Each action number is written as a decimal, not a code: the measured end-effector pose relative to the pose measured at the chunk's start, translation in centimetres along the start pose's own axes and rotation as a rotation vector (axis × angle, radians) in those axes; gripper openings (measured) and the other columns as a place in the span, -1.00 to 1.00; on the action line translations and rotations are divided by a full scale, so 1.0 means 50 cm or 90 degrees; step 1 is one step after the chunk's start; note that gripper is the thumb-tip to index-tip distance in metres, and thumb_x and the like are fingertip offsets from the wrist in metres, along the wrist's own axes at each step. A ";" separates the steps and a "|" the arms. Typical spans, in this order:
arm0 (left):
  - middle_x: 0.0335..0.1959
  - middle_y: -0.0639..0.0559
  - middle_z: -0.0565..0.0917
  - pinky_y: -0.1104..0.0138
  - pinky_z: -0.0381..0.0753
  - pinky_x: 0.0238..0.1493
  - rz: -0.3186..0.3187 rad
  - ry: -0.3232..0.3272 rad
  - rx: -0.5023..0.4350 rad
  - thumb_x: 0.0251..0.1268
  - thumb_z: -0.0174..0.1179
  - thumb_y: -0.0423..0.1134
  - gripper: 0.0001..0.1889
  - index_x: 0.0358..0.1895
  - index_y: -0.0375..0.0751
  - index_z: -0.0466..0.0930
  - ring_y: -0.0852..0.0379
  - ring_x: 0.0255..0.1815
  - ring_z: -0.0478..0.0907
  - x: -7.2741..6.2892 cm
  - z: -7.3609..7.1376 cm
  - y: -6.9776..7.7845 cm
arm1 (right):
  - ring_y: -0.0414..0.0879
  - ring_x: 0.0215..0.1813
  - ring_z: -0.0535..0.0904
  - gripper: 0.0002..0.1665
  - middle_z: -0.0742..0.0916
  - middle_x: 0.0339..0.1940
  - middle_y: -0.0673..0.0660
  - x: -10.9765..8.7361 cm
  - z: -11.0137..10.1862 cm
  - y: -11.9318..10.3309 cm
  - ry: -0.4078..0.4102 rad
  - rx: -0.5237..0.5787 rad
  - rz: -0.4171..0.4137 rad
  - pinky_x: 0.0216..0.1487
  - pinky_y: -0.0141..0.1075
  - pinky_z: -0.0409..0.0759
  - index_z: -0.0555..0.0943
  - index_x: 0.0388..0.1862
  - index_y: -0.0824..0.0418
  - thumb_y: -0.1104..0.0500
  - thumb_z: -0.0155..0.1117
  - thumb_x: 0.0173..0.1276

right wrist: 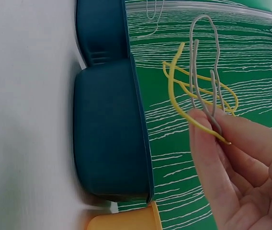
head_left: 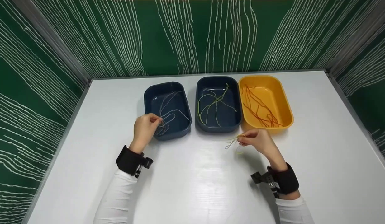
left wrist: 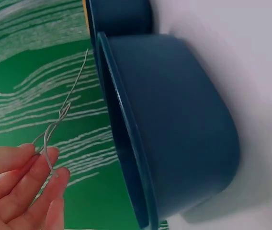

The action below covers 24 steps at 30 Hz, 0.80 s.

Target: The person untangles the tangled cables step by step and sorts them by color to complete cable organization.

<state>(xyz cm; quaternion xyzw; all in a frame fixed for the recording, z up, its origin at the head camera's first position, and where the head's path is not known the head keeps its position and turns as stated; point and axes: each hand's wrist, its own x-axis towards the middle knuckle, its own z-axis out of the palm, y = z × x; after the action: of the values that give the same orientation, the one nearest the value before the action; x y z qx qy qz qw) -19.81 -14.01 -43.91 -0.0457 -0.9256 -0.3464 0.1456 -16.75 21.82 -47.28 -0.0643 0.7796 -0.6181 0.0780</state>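
Over the near-left rim of the left blue bin (head_left: 180, 134), my left hand (head_left: 145, 130) pinches thin grey string (left wrist: 54, 124) between thumb and fingers. More pale strings (head_left: 173, 111) lie in that bin. My right hand (head_left: 258, 140) is in front of the yellow bin (head_left: 287, 119), above the table, and pinches a small bundle of yellow string (right wrist: 174, 91) and grey string (right wrist: 217, 52). Yellow-green strings (head_left: 216, 100) lie loosely crossed in the middle blue bin (head_left: 219, 128). Orange-red strings (head_left: 261, 109) lie in the yellow bin.
The three bins stand in a row toward the back of the white table (head_left: 195, 180). Green panels with wavy white lines (head_left: 198, 37) rise behind and at both sides. Grey metal posts (head_left: 52, 37) stand at the back corners.
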 end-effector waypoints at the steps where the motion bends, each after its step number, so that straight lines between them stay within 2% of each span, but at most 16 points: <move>1: -0.54 -0.08 0.65 0.24 0.49 -0.46 -0.008 -0.002 0.001 0.10 0.21 -0.27 -0.86 -0.44 -0.30 0.64 0.06 -0.52 0.56 0.004 0.001 -0.004 | -0.26 -0.55 0.58 -0.76 0.68 -0.56 0.14 0.000 0.000 0.000 0.000 0.000 -0.002 -0.43 -0.41 0.58 0.52 -0.35 0.68 0.46 0.24 0.05; 6: -0.52 -0.09 0.65 0.24 0.49 -0.46 -0.033 -0.002 0.008 0.10 0.19 -0.29 -0.87 -0.42 -0.31 0.65 0.05 -0.51 0.56 0.019 0.005 -0.020 | -0.27 -0.56 0.58 -0.77 0.68 -0.53 0.25 -0.002 0.001 -0.002 0.006 -0.013 -0.005 -0.44 -0.42 0.58 0.53 -0.35 0.66 0.45 0.25 0.04; 16: -0.52 -0.12 0.64 0.22 0.48 -0.49 -0.056 -0.030 0.046 0.10 0.19 -0.30 -0.86 -0.43 -0.34 0.64 0.03 -0.52 0.55 0.033 0.024 -0.036 | -0.27 -0.55 0.58 -0.78 0.68 -0.57 0.15 0.001 -0.001 0.004 0.010 -0.035 -0.004 -0.43 -0.39 0.58 0.55 -0.36 0.63 0.43 0.26 0.05; 24: -0.50 -0.13 0.64 0.21 0.51 -0.46 -0.060 -0.053 0.080 0.12 0.17 -0.31 -0.85 -0.44 -0.35 0.63 0.02 -0.52 0.56 0.042 0.037 -0.042 | -0.25 -0.55 0.58 -0.78 0.68 -0.56 0.16 -0.001 -0.001 0.002 -0.002 -0.016 -0.005 -0.43 -0.41 0.58 0.53 -0.36 0.66 0.45 0.24 0.05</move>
<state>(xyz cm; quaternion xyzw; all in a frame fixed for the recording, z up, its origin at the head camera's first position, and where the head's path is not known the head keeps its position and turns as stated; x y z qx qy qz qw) -22.64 -14.45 -45.93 -0.0072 -0.9518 -0.2921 0.0935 -16.72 21.87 -47.34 -0.0692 0.7868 -0.6085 0.0761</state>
